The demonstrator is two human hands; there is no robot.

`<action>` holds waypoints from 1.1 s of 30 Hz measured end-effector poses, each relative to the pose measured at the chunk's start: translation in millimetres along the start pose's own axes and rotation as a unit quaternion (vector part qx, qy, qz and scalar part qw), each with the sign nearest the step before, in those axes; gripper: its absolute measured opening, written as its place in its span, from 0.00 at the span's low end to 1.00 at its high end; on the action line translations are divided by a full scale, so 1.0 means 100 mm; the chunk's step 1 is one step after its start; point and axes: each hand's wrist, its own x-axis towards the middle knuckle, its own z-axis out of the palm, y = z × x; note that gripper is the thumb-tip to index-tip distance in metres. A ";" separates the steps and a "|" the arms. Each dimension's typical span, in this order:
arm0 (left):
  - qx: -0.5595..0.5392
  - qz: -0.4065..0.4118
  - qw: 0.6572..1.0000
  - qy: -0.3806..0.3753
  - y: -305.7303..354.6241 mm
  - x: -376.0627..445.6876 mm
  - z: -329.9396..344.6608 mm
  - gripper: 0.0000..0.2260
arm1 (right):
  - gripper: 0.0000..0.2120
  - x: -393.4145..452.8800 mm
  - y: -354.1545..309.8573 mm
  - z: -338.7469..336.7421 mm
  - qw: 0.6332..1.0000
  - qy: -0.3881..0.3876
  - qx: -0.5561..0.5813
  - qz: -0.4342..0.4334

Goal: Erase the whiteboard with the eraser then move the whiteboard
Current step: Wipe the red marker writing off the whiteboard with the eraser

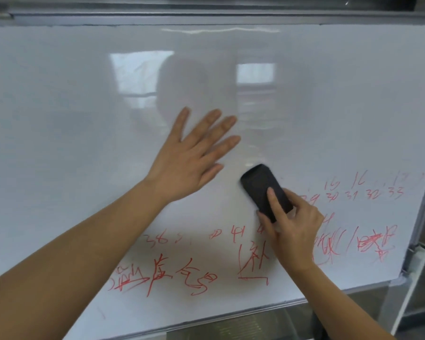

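A large whiteboard (pixel 71 106) in a grey metal frame fills the view. Its upper part is wiped white. Red marker writing (pixel 165 276) covers the lower part, with red numbers and scribbles at the lower right. My left hand (pixel 194 155) lies flat on the board near the middle, fingers straight and spread. My right hand (pixel 292 227) grips a black eraser (pixel 260 185) and holds it against the board just right of my left hand, above the red writing.
The board's lower frame edge (pixel 231 315) runs across the bottom. A metal stand post and bracket (pixel 417 261) sit at the lower right corner. A clip (pixel 1 14) sits on the top frame at the far left.
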 end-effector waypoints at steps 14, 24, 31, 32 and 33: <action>0.016 -0.014 1.000 -0.022 0.22 0.07 0.11 0.23 | 0.25 0.24 0.75 -0.20 0.994 -0.029 -0.041 -0.096; 0.023 -0.033 0.998 -0.039 0.31 0.07 0.19 0.24 | 0.25 0.51 1.02 -0.20 0.997 0.024 -0.041 0.064; 0.017 -0.035 0.999 -0.032 0.28 0.08 0.25 0.24 | 0.24 0.31 0.75 -0.08 0.995 0.041 -0.027 0.091; 0.016 -0.035 0.999 -0.032 0.29 0.09 0.26 0.24 | 0.24 0.24 0.70 -0.07 0.995 0.036 -0.027 0.089; 0.015 -0.035 0.999 -0.033 0.29 0.09 0.26 0.24 | 0.23 0.18 0.65 -0.06 0.996 0.031 -0.027 0.085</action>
